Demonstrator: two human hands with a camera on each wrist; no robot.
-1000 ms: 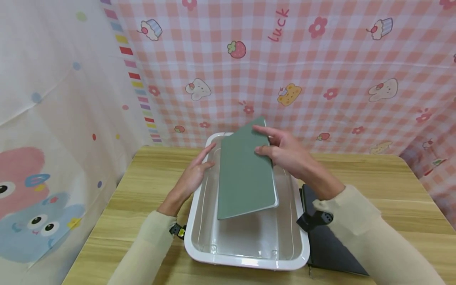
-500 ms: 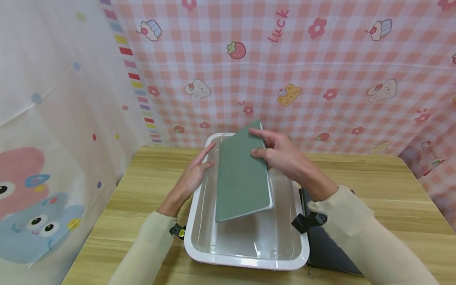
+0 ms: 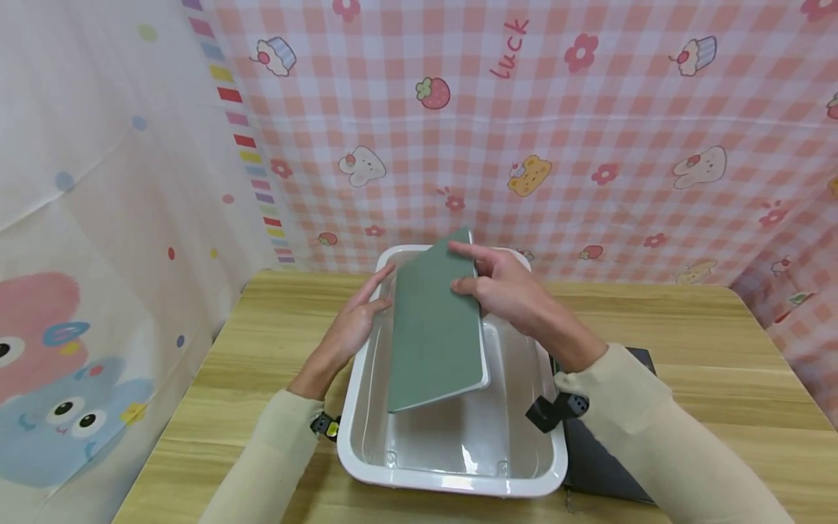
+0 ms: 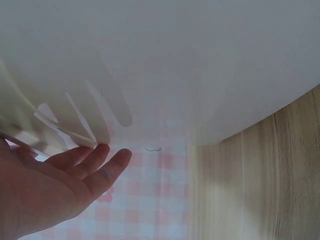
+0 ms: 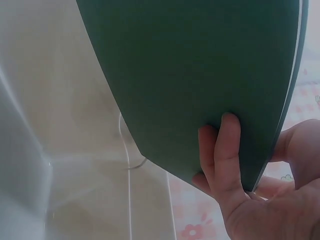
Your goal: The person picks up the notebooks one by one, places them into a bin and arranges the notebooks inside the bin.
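Note:
A thin green notebook (image 3: 435, 327) stands tilted over the white plastic tub (image 3: 452, 482), its lower part inside the tub's outline. Whether it touches the tub floor cannot be told. My right hand (image 3: 507, 291) grips its upper right edge, thumb and index finger on the cover facing me. In the right wrist view, other fingers (image 5: 227, 155) press against the green notebook's far side. My left hand (image 3: 350, 327) holds the tub's left rim, thumb over the inside. The left wrist view shows its other fingers (image 4: 102, 175) at the outer wall.
A black notebook or folder (image 3: 602, 458) lies on the wooden table (image 3: 707, 364) right of the tub, partly hidden by my right forearm. A pink checked cloth (image 3: 589, 145) hangs behind the table, and a white patterned cloth (image 3: 118, 218) hangs on the left.
My right hand has moved left and slightly down with the green notebook, nearer the tub's left side. My left hand stays at the rim.

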